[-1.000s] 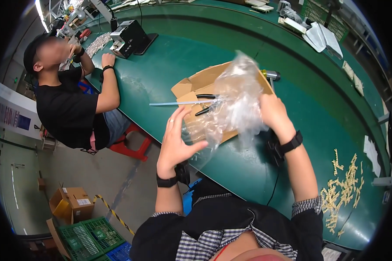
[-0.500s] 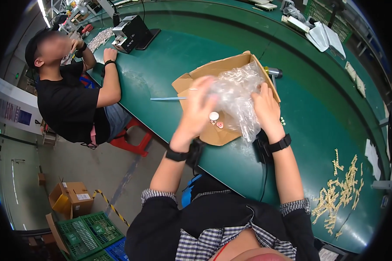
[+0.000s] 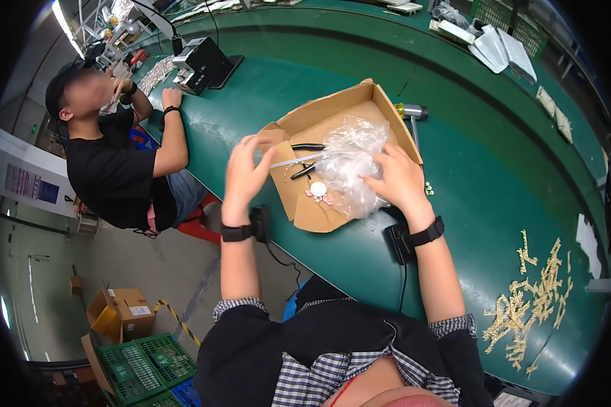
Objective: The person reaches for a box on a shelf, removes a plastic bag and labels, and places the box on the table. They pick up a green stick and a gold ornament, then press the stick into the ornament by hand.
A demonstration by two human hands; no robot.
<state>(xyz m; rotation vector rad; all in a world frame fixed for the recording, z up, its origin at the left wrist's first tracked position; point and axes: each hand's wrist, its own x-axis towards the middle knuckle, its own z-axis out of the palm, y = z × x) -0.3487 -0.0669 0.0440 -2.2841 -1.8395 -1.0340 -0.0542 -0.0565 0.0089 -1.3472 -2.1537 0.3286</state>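
An open, flattened cardboard box [image 3: 332, 112] lies on the green table [image 3: 468, 224]. A crumpled clear plastic bag [image 3: 349, 159] rests in it. My right hand [image 3: 397, 180] grips the bag's near right side. My left hand [image 3: 246, 173] hovers over the box's left flap, fingers spread and curled, with nothing visible in it. In the box beside the bag lie black-handled pliers [image 3: 307, 146], a thin white rod [image 3: 293, 161] and a small round white piece with pink bits [image 3: 318, 190]. Both wrists wear black bands with cables.
A co-worker in a black shirt [image 3: 115, 169] sits at the table's left end by a black device [image 3: 200, 61]. A yellow-handled tool [image 3: 411, 110] lies behind the box. Several gold-coloured small parts [image 3: 529, 305] are scattered at the right. Cardboard boxes [image 3: 122, 312] and green crates [image 3: 136, 366] stand on the floor.
The bag has come down from in front of me into the box. My left hand has let go of it and moved left; my right hand stays on it.
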